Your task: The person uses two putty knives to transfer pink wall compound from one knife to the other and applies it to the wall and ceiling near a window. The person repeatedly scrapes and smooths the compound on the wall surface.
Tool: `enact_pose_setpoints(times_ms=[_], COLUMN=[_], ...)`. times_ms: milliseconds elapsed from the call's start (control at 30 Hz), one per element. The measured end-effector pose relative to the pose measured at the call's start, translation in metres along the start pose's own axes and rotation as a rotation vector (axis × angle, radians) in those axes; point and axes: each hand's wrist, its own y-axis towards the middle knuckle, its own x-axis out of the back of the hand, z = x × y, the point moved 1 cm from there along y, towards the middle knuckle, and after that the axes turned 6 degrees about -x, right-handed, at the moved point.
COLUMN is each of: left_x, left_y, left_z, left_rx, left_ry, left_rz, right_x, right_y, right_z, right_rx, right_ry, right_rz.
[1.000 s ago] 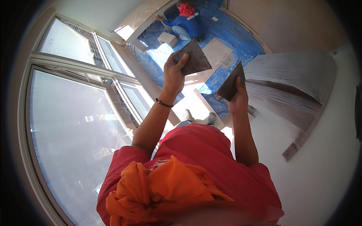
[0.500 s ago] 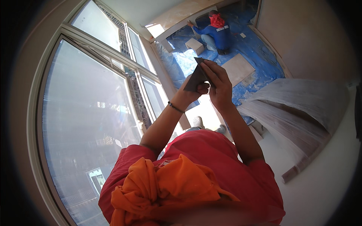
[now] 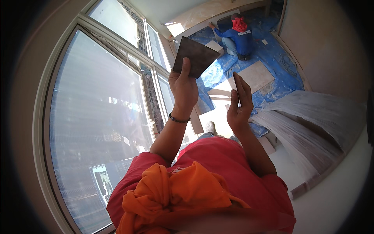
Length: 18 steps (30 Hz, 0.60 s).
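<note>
Raised in front of me, my left hand (image 3: 184,90) grips a dark, thin, square flat piece (image 3: 196,56) by its lower corner. The thumb presses on the face turned toward me; the fingers behind it are hidden. A little to the right and lower, my right hand (image 3: 242,107) stands upright, thumb and fingers closed on a thin flat piece (image 3: 237,85) seen nearly edge-on. What that second piece is made of cannot be made out. The two hands and their pieces are apart.
Tall framed windows (image 3: 97,117) line my left. A co-worker in blue (image 3: 242,41) crouches ahead on blue plastic sheeting (image 3: 265,50). Flat boards (image 3: 256,76) and a pale box (image 3: 215,47) lie there. Translucent plastic film (image 3: 307,121) drapes at my right.
My hands were together around the dark pieces and have now separated. The left has turned its square piece face-on, while the right has shifted right and lower. My view has swung slightly left.
</note>
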Motion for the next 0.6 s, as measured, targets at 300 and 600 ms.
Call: enact_pose_setpoints(times_ms=[300, 600], left_x=[-0.011, -0.010], left_y=[-0.034, -0.058], left_z=[-0.011, -0.015], left_rx=[-0.223, -0.252], left_ry=[0.118, 0.586], left_rz=[0.214, 0.184], right_x=[-0.030, -0.034], right_y=[0.008, 0.032], right_z=[0.032, 0.043], right_rx=[0.169, 0.307], right_ry=[0.058, -0.051], right_rz=[0.072, -0.044])
